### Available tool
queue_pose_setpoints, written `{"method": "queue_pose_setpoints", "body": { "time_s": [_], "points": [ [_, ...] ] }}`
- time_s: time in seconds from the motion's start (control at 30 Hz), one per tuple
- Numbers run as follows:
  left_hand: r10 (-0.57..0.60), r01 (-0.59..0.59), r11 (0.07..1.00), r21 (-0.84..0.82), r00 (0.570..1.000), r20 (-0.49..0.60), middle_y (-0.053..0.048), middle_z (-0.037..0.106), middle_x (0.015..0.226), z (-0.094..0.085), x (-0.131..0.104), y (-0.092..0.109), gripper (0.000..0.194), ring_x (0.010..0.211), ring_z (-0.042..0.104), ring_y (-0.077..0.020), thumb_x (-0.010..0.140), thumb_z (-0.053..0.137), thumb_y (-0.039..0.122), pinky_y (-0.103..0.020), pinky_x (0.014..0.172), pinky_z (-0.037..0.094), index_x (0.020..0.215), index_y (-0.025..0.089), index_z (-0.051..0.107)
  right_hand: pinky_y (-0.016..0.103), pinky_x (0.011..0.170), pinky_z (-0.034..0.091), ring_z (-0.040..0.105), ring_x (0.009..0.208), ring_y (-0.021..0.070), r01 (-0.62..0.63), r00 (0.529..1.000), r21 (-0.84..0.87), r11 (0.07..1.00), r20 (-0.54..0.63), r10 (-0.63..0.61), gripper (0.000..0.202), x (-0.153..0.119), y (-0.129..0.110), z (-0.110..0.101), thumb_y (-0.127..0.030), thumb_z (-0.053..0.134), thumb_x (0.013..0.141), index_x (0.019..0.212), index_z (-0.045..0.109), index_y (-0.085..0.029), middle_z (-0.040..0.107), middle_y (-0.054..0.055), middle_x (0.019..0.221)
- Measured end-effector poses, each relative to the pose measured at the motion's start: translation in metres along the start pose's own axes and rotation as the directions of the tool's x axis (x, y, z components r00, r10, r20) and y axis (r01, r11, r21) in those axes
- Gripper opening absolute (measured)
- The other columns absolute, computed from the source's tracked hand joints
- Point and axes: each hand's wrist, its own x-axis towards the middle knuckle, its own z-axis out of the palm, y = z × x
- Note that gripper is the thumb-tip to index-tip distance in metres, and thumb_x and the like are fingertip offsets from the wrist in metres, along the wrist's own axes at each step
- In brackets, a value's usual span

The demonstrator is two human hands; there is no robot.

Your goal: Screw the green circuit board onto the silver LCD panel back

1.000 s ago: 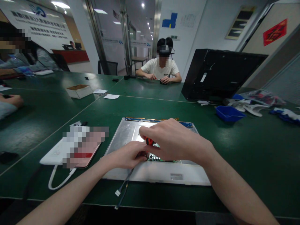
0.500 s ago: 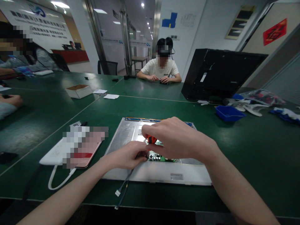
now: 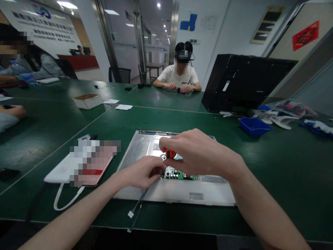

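Gripping a red-and-black tool handle [image 3: 170,153] in the right hand [image 3: 199,151], now slightly farther right — baring more green circuit board [image 3: 179,176] atop the flat silver metal panel [image 3: 135,152], likely clearing the view. Curling the left hand [image 3: 145,171] alongside — cannot tell whether pinching anything.

Red-and-black tool handle [image 3: 170,153], green circuit board [image 3: 177,174], silver-grey panel [image 3: 136,147]; deep green table [image 3: 288,166], bright blue tray [image 3: 253,129]

Silver metal panel [image 3: 171,194] flat on green table [image 3: 156,119], blue strip [image 3: 145,132] along far edge. Green circuit board [image 3: 174,173], partly hidden, on its middle. Red-and-black tool [image 3: 170,153], mostly covered, held over board. Dark cables [image 3: 142,199] with pale plugs [image 3: 130,214] trail past panel's near edge onto table.
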Motion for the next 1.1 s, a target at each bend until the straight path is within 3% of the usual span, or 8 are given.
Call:
{"method": "queue_pose_setpoints", "body": {
  "time_s": [0.33, 0.47, 0.57, 0.67, 0.77, 0.93, 1.1],
  "points": [
    [-0.038, 0.043, 0.997, 0.069, 0.997, -0.060, -0.001, 0.059, 0.074, -0.002, 0.001, -0.001, 0.009, 0.068, 0.053, -0.0159, 0.080, 0.052, 0.014, -0.028, 0.065, 0.041, 0.085, 0.016, 0.060, 0.025, 0.052, 0.025, 0.052, 0.061, 0.0115, -0.009, 0.998, -0.002, 1.000, -0.069, 0.009, 0.011, -0.003, 0.006, -0.003, -0.028, 0.063, 0.088, 0.092, 0.055, -0.021, 0.067, -0.002, 0.079],
    [-0.053, 0.073, 0.991, 0.111, 0.983, -0.177, 0.000, 0.058, 0.072, -0.003, 0.004, -0.003, 0.011, 0.071, 0.054, -0.0166, 0.079, 0.051, 0.010, -0.031, 0.072, 0.041, 0.082, 0.017, 0.059, 0.025, 0.054, 0.029, 0.055, 0.063, 0.0120, -0.048, 0.989, -0.006, 0.999, -0.139, 0.046, 0.015, -0.008, 0.011, -0.007, -0.029, 0.066, 0.087, 0.094, 0.055, -0.021, 0.067, -0.003, 0.080],
    [-0.093, 0.132, 0.984, 0.120, 0.953, -0.288, 0.000, 0.061, 0.077, -0.004, 0.005, -0.009, 0.012, 0.074, 0.056, -0.0169, 0.079, 0.051, 0.010, -0.035, 0.078, 0.041, 0.083, 0.017, 0.059, 0.024, 0.054, 0.032, 0.056, 0.061, 0.0122, -0.133, 0.952, 0.001, 0.991, -0.278, 0.128, 0.018, -0.016, 0.017, -0.013, -0.031, 0.069, 0.083, 0.091, 0.055, -0.022, 0.065, -0.004, 0.075],
    [-0.152, 0.212, 0.969, 0.130, 0.918, -0.367, -0.002, 0.063, 0.080, -0.004, 0.006, -0.016, 0.011, 0.077, 0.058, -0.0183, 0.081, 0.051, 0.012, -0.037, 0.081, 0.041, 0.084, 0.018, 0.060, 0.024, 0.053, 0.035, 0.057, 0.060, 0.0131, -0.263, 0.870, 0.086, 0.961, -0.408, 0.275, 0.022, -0.028, 0.035, -0.012, -0.031, 0.074, 0.076, 0.084, 0.055, -0.022, 0.064, -0.003, 0.073],
    [-0.212, 0.279, 0.953, 0.121, 0.895, -0.392, -0.004, 0.065, 0.086, -0.002, 0.007, -0.023, 0.008, 0.083, 0.060, -0.0208, 0.084, 0.053, 0.016, -0.039, 0.082, 0.043, 0.087, 0.017, 0.060, 0.025, 0.054, 0.038, 0.058, 0.061, 0.0144, -0.390, 0.794, 0.208, 0.897, -0.417, 0.442, 0.020, -0.040, 0.068, 0.010, -0.031, 0.071, 0.077, 0.083, 0.055, -0.021, 0.064, -0.002, 0.073],
    [-0.283, 0.336, 0.937, 0.094, 0.888, -0.362, -0.009, 0.065, 0.099, 0.000, 0.011, -0.031, 0.016, 0.090, 0.061, -0.0226, 0.088, 0.051, 0.020, -0.036, 0.079, 0.048, 0.102, 0.017, 0.058, 0.030, 0.067, 0.048, 0.065, 0.079, 0.0194, -0.435, 0.742, 0.452, 0.779, -0.311, 0.594, 0.024, -0.063, 0.123, 0.084, -0.036, 0.054, 0.091, 0.107, 0.064, -0.022, 0.071, 0.005, 0.093],
    [-0.268, 0.337, 0.911, 0.240, 0.923, -0.277, -0.011, 0.066, 0.100, -0.003, 0.026, -0.040, 0.022, 0.090, 0.062, -0.0248, 0.091, 0.048, 0.022, -0.038, 0.081, 0.047, 0.109, 0.015, 0.057, 0.036, 0.081, 0.051, 0.067, 0.095, 0.0235, -0.403, 0.711, 0.527, 0.748, -0.334, 0.618, 0.031, -0.080, 0.130, 0.141, -0.038, 0.048, 0.094, 0.108, 0.068, -0.020, 0.072, 0.009, 0.106]
  ]
}}
